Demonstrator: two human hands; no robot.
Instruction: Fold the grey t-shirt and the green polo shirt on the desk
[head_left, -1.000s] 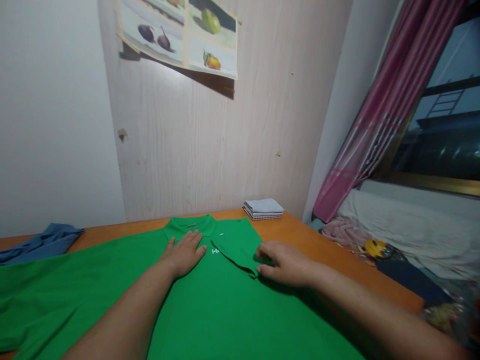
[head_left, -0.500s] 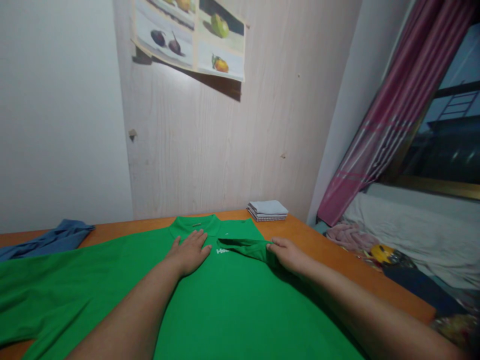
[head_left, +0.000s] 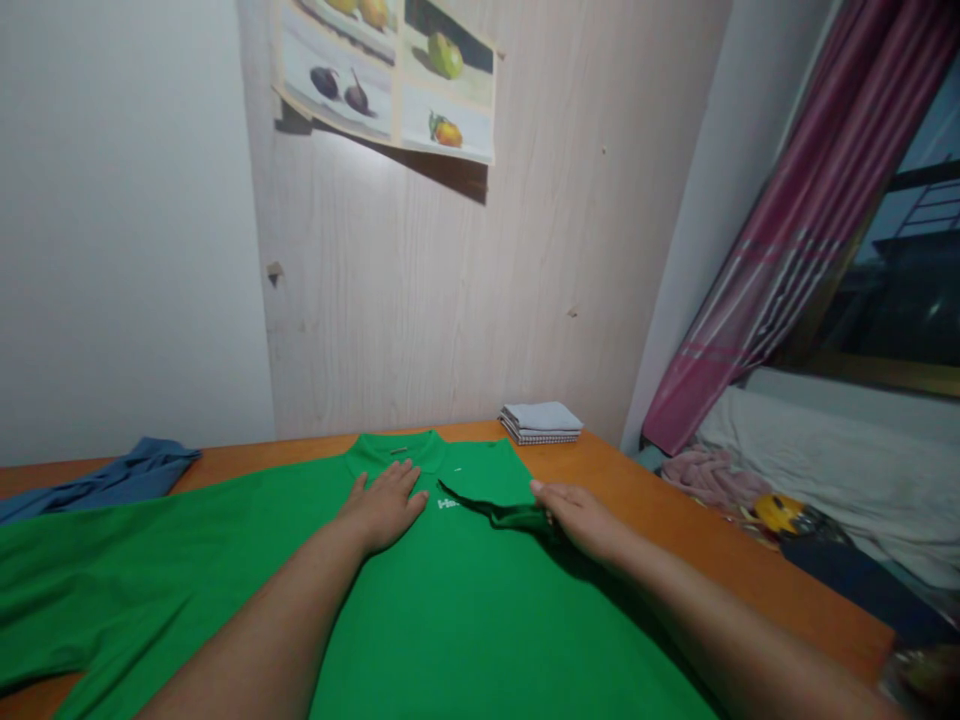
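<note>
Pinching a fold (head_left: 517, 518) of green shirt (head_left: 465, 620), the right hand (head_left: 581, 518); flat and open on it near the collar (head_left: 430, 453), the left hand (head_left: 386, 508)!

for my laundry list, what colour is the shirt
The shirt is green, best seen in the head view.

Person's bare L hand (head_left: 385, 508): rounded fingertips (head_left: 406, 470)
Bare R hand (head_left: 580, 516): fingers (head_left: 553, 492) part-hid.
Bare L forearm (head_left: 281, 600): tapers twd wrist
Bare R forearm (head_left: 712, 605): ditto

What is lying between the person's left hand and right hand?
In the head view: the green shirt, its white lettering partly covered by a fabric fold.
</note>
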